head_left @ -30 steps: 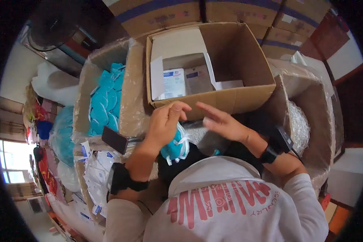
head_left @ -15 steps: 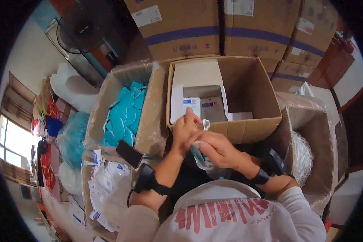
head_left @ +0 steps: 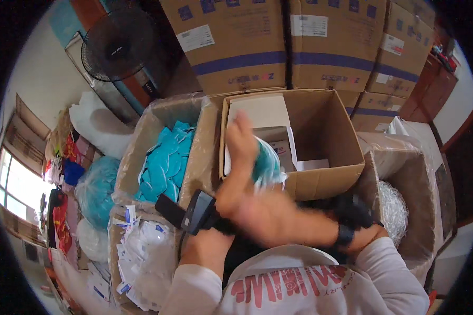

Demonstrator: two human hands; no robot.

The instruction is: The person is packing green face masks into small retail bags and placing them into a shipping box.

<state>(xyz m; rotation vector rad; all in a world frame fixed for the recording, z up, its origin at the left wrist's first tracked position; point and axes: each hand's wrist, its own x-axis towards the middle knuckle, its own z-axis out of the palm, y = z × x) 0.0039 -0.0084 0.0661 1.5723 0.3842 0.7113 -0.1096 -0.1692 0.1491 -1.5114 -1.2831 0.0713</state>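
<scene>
A bunch of teal face masks point(head_left: 265, 163) is up in the air, just over the near edge of an open cardboard box point(head_left: 326, 131). The left hand point(head_left: 242, 144) is closed around the bunch, with its fingers pointing up, and it looks blurry. The right hand point(head_left: 260, 212) sits lower, just under the left wrist. It is so blurry that I cannot tell if it is open or closed, or if it touches the masks. A black scanner-like device point(head_left: 194, 212) is strapped by the left wrist. A black band point(head_left: 345, 234) goes around the right wrist. Both arms wear light sleeves, and the shirt point(head_left: 299, 286) below is white with red letters. Inside the open box are white small boxes point(head_left: 278, 149) and a flat white sheet point(head_left: 260, 110) leaning at the back. To the left of it is another box lined with clear plastic point(head_left: 157, 118), and loose teal masks point(head_left: 165, 163) are piled in it. Below that lies a heap of small white packets point(head_left: 144, 262). On the right is a box lined with plastic point(head_left: 410, 173) with a white shiny bundle point(head_left: 391, 205) inside. Behind everything stand big brown cartons with blue tape point(head_left: 278, 42), stacked up. A black fan point(head_left: 118, 44) stands at the back left. Far left there are bags of teal stuff point(head_left: 97, 189) and a bright window point(head_left: 13, 184).
</scene>
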